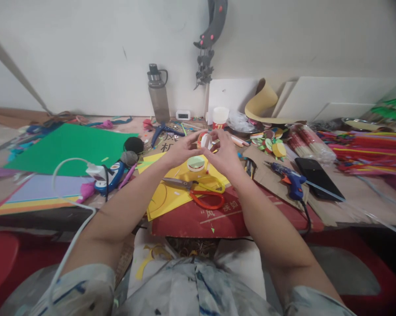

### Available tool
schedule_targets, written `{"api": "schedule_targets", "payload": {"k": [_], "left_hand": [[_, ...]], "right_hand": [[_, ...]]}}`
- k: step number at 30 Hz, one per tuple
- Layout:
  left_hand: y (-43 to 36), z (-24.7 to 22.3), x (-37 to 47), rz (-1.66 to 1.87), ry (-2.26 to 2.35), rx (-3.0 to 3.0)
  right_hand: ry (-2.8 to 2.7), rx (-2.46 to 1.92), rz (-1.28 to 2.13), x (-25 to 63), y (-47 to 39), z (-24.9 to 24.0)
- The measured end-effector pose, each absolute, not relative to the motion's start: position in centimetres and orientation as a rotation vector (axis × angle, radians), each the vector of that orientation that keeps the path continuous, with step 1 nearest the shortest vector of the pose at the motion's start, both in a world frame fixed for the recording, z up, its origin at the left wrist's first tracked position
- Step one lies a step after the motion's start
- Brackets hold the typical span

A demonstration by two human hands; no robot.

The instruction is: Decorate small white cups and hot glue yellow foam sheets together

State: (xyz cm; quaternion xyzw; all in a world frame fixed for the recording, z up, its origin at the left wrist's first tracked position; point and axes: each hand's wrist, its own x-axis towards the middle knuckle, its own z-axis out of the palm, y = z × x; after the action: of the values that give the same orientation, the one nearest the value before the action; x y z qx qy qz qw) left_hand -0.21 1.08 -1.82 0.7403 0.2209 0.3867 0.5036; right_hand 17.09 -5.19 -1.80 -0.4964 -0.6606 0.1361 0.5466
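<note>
Both of my hands meet over the middle of the table around a small round white piece point(205, 141) with a red and yellow printed side, perhaps part of a paper cup. My left hand point(183, 149) grips its left side, and my right hand point(224, 151) has its fingers curved round the right side. Just below them sits a round pale green piece with a white rim point(195, 164). Scissors point(208, 199) with one yellow and one red handle lie open on yellow paper point(156, 204) nearer to me.
A blue glue gun point(291, 180) and a black phone point(319, 177) lie at right. Green paper point(76, 149) and a white plug with cable point(97, 172) are at left. A bottle point(158, 94) and paper cup point(220, 116) stand behind; colourful pipe cleaners point(372, 149) lie far right.
</note>
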Motion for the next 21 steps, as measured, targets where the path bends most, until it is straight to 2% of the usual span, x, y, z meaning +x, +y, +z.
{"api": "schedule_targets", "payload": {"k": [15,21], "left_hand": [[1.0,-1.5,-0.6,0.855,0.5,1.669],[0.1,-1.7,-0.2,0.83,0.434,1.452]], "right_hand": [[-1.508,-1.091,0.519,17.7,-4.6,-2.0],[-1.501,-1.168,0.395,17.9,-4.7,-1.9]]}}
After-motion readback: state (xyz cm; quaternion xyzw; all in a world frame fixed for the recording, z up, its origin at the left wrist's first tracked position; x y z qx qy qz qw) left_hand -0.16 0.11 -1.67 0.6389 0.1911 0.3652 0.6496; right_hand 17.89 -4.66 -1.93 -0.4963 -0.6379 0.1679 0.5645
